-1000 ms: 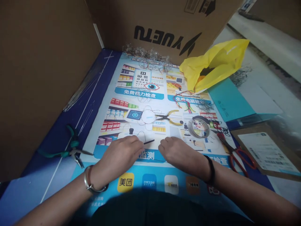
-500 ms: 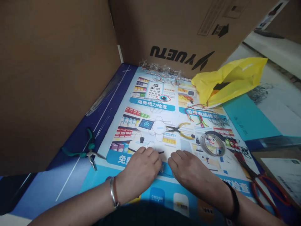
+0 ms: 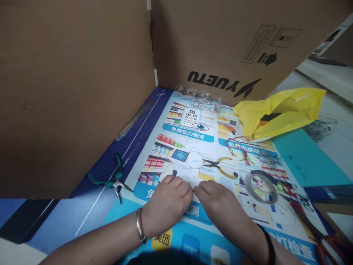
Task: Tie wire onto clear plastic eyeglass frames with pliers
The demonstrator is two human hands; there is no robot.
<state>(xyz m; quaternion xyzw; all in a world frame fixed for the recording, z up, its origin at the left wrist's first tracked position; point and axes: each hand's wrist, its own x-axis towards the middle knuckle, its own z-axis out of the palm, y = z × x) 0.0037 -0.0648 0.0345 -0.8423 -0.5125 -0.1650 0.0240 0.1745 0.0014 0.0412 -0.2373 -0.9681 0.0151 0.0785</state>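
Note:
My left hand (image 3: 172,195) and my right hand (image 3: 217,202) are both closed, knuckles up, over the printed poster (image 3: 154,160). Their fingertips almost meet, and whatever they pinch is hidden behind the fingers. A thin wire loop (image 3: 186,179) shows just beyond the left knuckles. Farther out lie yellow-handled pliers (image 3: 217,164), jaws parted, beside a white rounded piece (image 3: 194,160) with fine wire around it. Green-handled pliers (image 3: 114,181) rest spread to the left of my left hand. A roll of clear tape (image 3: 261,187) lies right of my right hand.
Cardboard panels (image 3: 215,40) stand at the left and back. Tangled wire pieces (image 3: 198,95) lie along the back panel, straight wires (image 3: 135,119) at the left. Rightward are a yellow bag (image 3: 292,117), coloured cords (image 3: 245,156), a turquoise sheet (image 3: 311,158) and red-handled scissors (image 3: 328,246).
My hands have come closer together, the right one shifting toward the left. The whole view has shifted, so the surroundings appear farther right and lower.

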